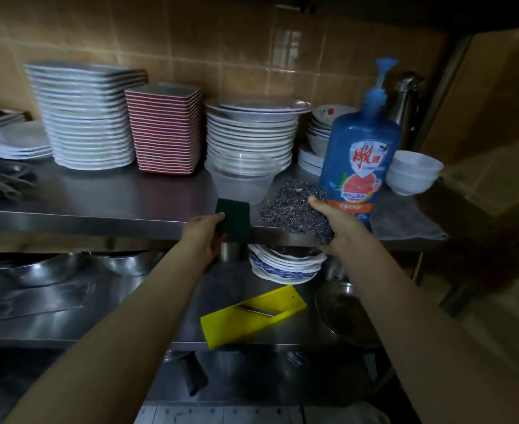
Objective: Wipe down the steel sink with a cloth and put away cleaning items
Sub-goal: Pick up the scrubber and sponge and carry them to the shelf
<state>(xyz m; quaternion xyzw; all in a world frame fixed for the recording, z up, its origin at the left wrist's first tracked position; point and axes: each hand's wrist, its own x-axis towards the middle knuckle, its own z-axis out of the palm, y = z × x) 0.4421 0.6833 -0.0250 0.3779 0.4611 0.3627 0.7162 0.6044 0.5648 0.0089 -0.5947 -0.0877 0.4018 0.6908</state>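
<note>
My left hand (201,235) holds a dark green scouring pad (233,217) upright at the front edge of the upper steel shelf (99,206). My right hand (342,226) grips a dark steel-wool scourer (291,209) together with a tall blue dish-soap pump bottle (360,148), both raised just above the shelf's front edge. A grey cloth (405,220) lies flat on the shelf to the right of the bottle. No sink is in view.
Stacks of white plates (86,117), red square dishes (166,130), round plates (252,133) and bowls (414,172) fill the back of the shelf, with a clear plastic tub (241,179) nearer the front. Below are steel bowls (47,270), patterned plates (285,264) and a yellow slicer (252,316).
</note>
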